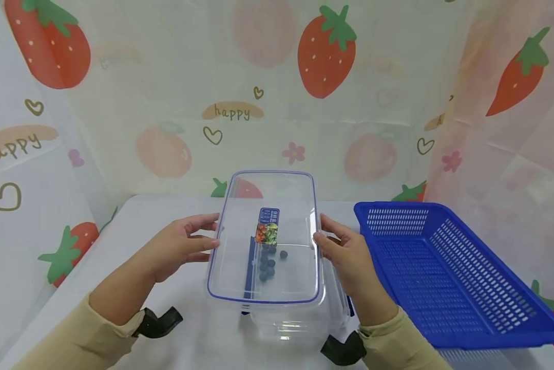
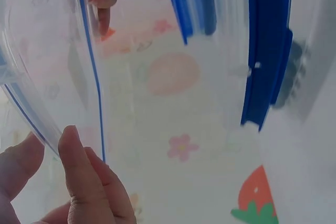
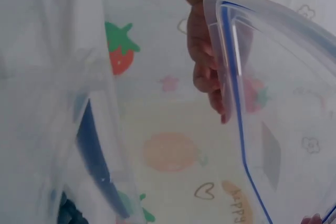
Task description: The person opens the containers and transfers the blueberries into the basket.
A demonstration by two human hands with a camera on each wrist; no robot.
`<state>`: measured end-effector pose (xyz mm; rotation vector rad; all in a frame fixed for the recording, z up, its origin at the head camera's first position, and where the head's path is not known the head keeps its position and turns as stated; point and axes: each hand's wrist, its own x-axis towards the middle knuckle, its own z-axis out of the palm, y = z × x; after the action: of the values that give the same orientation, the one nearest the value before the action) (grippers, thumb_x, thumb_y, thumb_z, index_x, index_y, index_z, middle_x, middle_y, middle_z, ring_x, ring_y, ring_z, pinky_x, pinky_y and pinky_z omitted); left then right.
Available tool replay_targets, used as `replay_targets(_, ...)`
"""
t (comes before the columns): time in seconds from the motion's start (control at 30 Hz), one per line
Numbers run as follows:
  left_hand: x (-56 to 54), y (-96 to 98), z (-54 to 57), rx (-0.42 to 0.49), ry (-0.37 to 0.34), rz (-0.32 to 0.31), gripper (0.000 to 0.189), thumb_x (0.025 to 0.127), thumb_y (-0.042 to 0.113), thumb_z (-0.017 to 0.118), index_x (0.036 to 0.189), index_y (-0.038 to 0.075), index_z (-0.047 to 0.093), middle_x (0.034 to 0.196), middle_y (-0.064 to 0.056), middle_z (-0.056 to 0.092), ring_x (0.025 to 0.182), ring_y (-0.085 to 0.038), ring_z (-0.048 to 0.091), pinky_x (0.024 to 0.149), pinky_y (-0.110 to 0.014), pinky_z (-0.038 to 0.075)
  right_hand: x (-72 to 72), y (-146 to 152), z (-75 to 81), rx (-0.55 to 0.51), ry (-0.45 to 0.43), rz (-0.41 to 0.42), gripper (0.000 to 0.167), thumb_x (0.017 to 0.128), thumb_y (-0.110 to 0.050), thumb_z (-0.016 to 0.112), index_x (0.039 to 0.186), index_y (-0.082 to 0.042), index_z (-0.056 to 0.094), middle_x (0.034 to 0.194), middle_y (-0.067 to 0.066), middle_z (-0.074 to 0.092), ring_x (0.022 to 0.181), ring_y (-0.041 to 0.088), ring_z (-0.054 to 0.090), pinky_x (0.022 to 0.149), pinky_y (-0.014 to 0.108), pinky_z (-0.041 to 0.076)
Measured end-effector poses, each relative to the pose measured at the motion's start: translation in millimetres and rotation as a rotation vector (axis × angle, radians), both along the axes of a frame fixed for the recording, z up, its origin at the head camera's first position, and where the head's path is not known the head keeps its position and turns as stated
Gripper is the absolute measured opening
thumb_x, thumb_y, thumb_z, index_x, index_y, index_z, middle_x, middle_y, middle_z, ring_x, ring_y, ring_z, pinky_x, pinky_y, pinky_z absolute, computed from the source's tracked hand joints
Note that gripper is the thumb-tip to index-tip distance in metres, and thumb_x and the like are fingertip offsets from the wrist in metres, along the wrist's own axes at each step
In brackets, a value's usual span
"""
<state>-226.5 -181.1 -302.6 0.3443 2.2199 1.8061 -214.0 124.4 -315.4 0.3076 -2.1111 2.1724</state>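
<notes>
A clear plastic lid (image 1: 290,205) with a blue seal round its edge and a small printed label (image 1: 267,226) is held up, tilted, between both hands. My left hand (image 1: 182,241) pinches its left edge with thumb and fingers. On the opposite side my right hand (image 1: 348,252) grips the right edge. Below the lid stands a clear food container (image 1: 300,326) with blue side latches (image 2: 265,40). Several round, dark blue fruits like blueberries (image 1: 270,263) show through the lid. In the right wrist view only fingertips (image 3: 313,219) of the right hand appear, at the bottom edge.
At the right stands a blue perforated plastic basket (image 1: 461,318). A white cover lies over the table (image 1: 166,318). Behind and at both sides hang curtains (image 1: 267,144) printed with strawberries and hearts. Black straps (image 1: 158,322) sit at both cuffs.
</notes>
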Motion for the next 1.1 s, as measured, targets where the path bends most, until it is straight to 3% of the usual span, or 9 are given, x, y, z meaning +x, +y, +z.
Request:
replay_targets(0.2,9.8,-37.3,9.1,-0.021,0.039,0.045,0.068,0.084,0.021,0.066,0.14,0.002,0.033,0.13,-0.018,0.041,0.103,-0.017,0.057,0.088,-0.039,0.049,-4.6,-39,8.9,-0.099,0.007,0.06,0.047,0.087,0.002,0.056,0.133,0.001,0.043,0.116,0.015,0.051,0.078,0.014,0.056,0.069,0.023,0.051)
replay_targets(0.4,21.6,-79.7,12.7,-0.08,0.073,0.083,0.061,0.088,0.018,0.062,0.138,0.0,0.034,0.117,-0.003,0.05,0.097,-0.01,0.058,0.081,-0.028,0.052,-2.5,-77,10.9,-0.106,-0.004,0.114,0.05,0.086,0.003,0.057,0.134,0.0,0.042,0.122,0.015,0.051,0.079,0.013,0.055,0.067,0.022,0.049)
replay_targets(0.8,28.1,-154.6,-18.3,-0.196,0.059,0.13,0.06,0.091,0.016,0.057,0.14,-0.003,0.027,0.11,0.015,0.051,0.095,-0.002,0.058,0.077,-0.026,0.053,-6.9,-154,-2.1,-0.005,-0.119,0.095,0.051,0.087,-0.007,0.06,0.135,-0.01,0.043,0.127,0.005,0.051,0.078,0.012,0.061,0.075,0.025,0.053)
replay_targets(0.83,27.9,-160.2,-20.5,-0.211,0.055,0.147,0.061,0.091,0.018,0.057,0.14,-0.003,0.027,0.111,0.015,0.051,0.095,-0.001,0.058,0.077,-0.025,0.053,-8.3,-161,-2.6,0.007,-0.126,0.088,0.051,0.087,-0.008,0.06,0.135,-0.01,0.044,0.128,0.004,0.051,0.078,0.012,0.061,0.075,0.026,0.053)
replay_targets(0.9,27.1,-171.2,-23.6,-0.229,0.049,0.175,0.062,0.091,0.02,0.057,0.14,-0.003,0.026,0.128,0.003,0.045,0.095,0.005,0.055,0.077,-0.025,0.053,-12.0,-175,-4.2,0.028,-0.136,0.064,0.049,0.088,-0.008,0.06,0.135,-0.011,0.045,0.128,0.002,0.051,0.079,0.011,0.06,0.075,0.026,0.053)
replay_targets(0.97,25.3,-180.8,-25.4,-0.247,0.05,0.194,0.063,0.091,0.021,0.057,0.14,-0.003,0.027,0.143,-0.01,0.029,0.095,0.01,0.052,0.077,-0.023,0.052,-15.6,-188,-7.4,0.039,-0.146,0.035,0.048,0.088,-0.009,0.06,0.134,-0.011,0.046,0.127,0.0,0.053,0.079,0.01,0.058,0.073,0.026,0.052)
replay_targets(1.03,24.1,-189.2,-26.6,-0.265,0.055,0.197,0.063,0.091,0.02,0.057,0.14,-0.005,0.026,0.15,-0.013,0.011,0.096,0.014,0.049,0.077,-0.021,0.052,-17.9,-200,-12.8,0.04,-0.16,0.009,0.048,0.087,-0.009,0.06,0.133,-0.012,0.047,0.125,-0.001,0.054,0.077,0.009,0.057,0.07,0.026,0.052)
replay_targets(1.07,23.6,-193.1,-27.3,-0.273,0.057,0.196,0.063,0.091,0.019,0.057,0.14,-0.006,0.025,0.15,-0.011,0.013,0.096,0.014,0.049,0.076,-0.021,0.052,-18.2,-205,-16.1,0.038,-0.162,0.001,0.048,0.087,-0.009,0.06,0.133,-0.012,0.048,0.125,-0.001,0.054,0.077,0.009,0.056,0.069,0.025,0.052)
replay_targets(1.1,22.9,-196.3,-28.4,-0.29,0.053,0.2,0.064,0.091,0.02,0.057,0.139,-0.007,0.025,0.146,-0.005,0.028,0.095,0.013,0.05,0.076,-0.021,0.052,-18.2,-210,-19.7,0.03,-0.167,-0.002,0.048,0.087,-0.008,0.06,0.133,-0.011,0.048,0.125,-0.001,0.053,0.076,0.009,0.056,0.068,0.025,0.052)
